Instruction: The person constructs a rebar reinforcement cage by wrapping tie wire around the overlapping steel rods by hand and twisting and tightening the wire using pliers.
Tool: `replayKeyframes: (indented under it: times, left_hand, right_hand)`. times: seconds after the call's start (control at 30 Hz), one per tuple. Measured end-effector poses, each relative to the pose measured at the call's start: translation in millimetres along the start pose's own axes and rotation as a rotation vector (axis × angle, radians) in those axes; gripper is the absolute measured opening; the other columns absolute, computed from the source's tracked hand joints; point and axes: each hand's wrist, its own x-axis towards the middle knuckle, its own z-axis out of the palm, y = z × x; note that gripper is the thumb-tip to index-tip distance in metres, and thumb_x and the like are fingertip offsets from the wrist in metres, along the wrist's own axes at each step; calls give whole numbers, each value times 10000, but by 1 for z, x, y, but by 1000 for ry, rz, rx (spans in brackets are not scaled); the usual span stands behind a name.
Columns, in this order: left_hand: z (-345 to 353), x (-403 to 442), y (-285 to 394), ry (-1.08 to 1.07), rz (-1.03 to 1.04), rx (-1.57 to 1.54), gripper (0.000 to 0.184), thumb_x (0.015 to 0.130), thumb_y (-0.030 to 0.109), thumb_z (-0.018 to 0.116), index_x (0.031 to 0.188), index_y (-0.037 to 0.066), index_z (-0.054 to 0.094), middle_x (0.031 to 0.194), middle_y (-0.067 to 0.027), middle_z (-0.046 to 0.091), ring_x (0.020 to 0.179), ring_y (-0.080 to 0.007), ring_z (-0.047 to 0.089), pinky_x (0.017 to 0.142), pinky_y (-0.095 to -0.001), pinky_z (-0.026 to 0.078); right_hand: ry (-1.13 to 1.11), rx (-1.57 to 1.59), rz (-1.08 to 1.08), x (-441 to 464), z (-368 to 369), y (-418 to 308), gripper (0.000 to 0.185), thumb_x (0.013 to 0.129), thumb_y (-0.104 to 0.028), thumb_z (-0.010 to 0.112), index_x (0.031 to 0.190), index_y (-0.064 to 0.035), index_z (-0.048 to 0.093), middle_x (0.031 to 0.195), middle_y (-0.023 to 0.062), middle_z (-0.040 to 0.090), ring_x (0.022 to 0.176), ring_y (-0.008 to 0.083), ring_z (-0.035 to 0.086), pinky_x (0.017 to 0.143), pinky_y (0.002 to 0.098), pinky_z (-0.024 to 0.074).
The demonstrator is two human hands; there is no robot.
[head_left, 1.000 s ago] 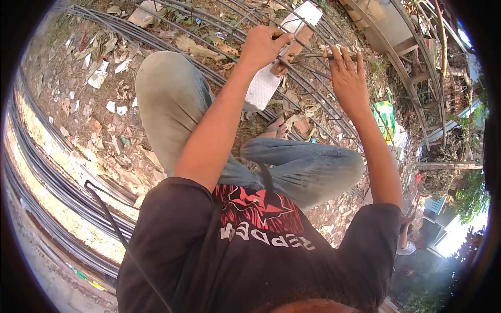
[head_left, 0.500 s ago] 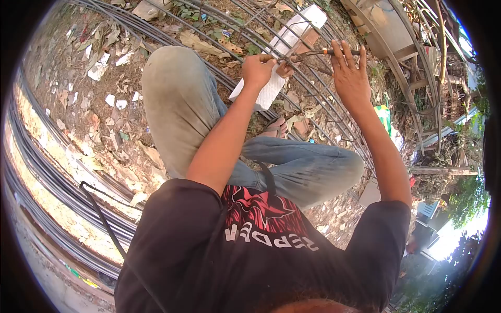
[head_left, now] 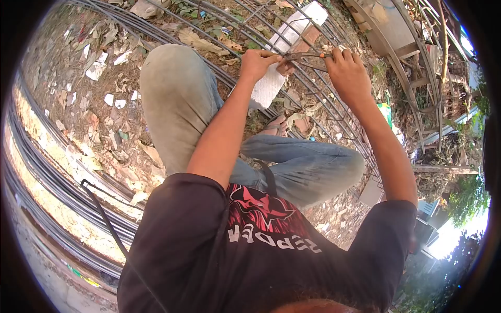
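My right hand (head_left: 348, 74) is closed around the handles of a pair of pincers (head_left: 305, 56), which have an orange band near the grip. Their dark jaws meet a crossing in the steel rebar cage (head_left: 313, 83). Just left of the jaws, my left hand (head_left: 257, 65) pinches thumb and fingers together at a bar. Whatever lies between those fingertips is too small to make out. Beneath the bars lie a long white block (head_left: 270, 88) and a reddish brick (head_left: 311, 36).
Dry leaves and white scraps (head_left: 98, 68) litter the ground. Long bundles of rods (head_left: 57, 177) run along the left. Curved wooden frames (head_left: 412, 62) stand at upper right. My bent knees (head_left: 175, 88) flank the work, with a sandalled foot (head_left: 276, 125) between them.
My right hand's fingers, outstretched over the pincers' handles before, are now curled around them. The left hand has shifted slightly and stays pinched beside the jaws.
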Motion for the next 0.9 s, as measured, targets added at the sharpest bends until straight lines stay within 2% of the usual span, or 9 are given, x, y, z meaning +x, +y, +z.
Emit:
replayKeyframes:
  times: [0.2,0.27,0.33,0.4,0.5,0.63,0.73,0.8,0.9]
  left_hand:
    - [-2,6,-3,-46,9,7,254,822,258,860,1001,78,843,919,-126,799,817,-193,739,778,-372,571]
    - [-3,4,-2,-62,41,38,231,839,203,818,1033,78,834,942,-132,800,844,-207,756,793,-378,586]
    - [-5,4,-2,-87,69,70,248,870,113,750,1101,48,811,996,-127,803,881,-210,761,808,-373,590]
    - [-5,6,-4,-117,47,-72,344,890,7,668,1228,-37,717,1101,-142,782,974,-226,752,841,-349,595]
    - [-13,5,0,-214,48,-79,453,892,-98,563,1344,-111,605,1242,-164,736,1089,-243,729,885,-333,608]
    - [-15,1,1,-293,57,-49,532,884,-137,475,1412,-117,543,1364,-194,671,1202,-264,685,912,-342,612]
    - [-16,3,5,-289,80,0,538,887,-93,504,1422,-83,557,1375,-182,671,1244,-280,669,942,-364,591]
    - [-15,0,-1,-272,170,162,516,891,-46,538,1404,-42,599,1367,-169,682,1244,-288,671,951,-385,578]
    - [-17,-16,23,-218,203,514,468,889,74,618,1339,167,707,1208,-195,726,1084,-366,704,948,-447,562]
  right_hand:
    - [-141,593,215,-10,-6,-45,268,962,-132,583,1138,67,542,865,293,704,855,438,741,735,542,574]
    - [-89,967,291,-20,25,-83,316,938,-153,636,1136,70,532,872,297,700,852,477,718,723,530,563]
    - [-186,1479,613,-20,23,-129,312,941,-141,660,1139,59,525,835,313,686,848,502,699,729,542,539]
    - [215,1495,745,-3,65,-208,222,993,-123,626,1111,13,496,690,164,655,575,264,689,541,408,519]
    - [410,1540,982,32,63,-260,252,971,-130,680,1076,18,504,682,143,654,531,241,668,506,398,505]
    - [261,1548,887,9,58,-231,394,890,-166,800,1075,31,513,672,124,659,531,222,684,496,363,521]
    - [4,1753,713,-13,40,-181,501,821,-226,829,1095,63,524,757,247,703,759,371,747,703,453,570]
    - [-245,1737,576,-27,31,-124,571,785,-245,842,1122,85,520,830,269,725,828,326,768,739,414,602]
    - [-131,996,412,-31,23,-80,526,801,-209,794,1163,66,530,980,236,720,838,326,759,747,477,599]
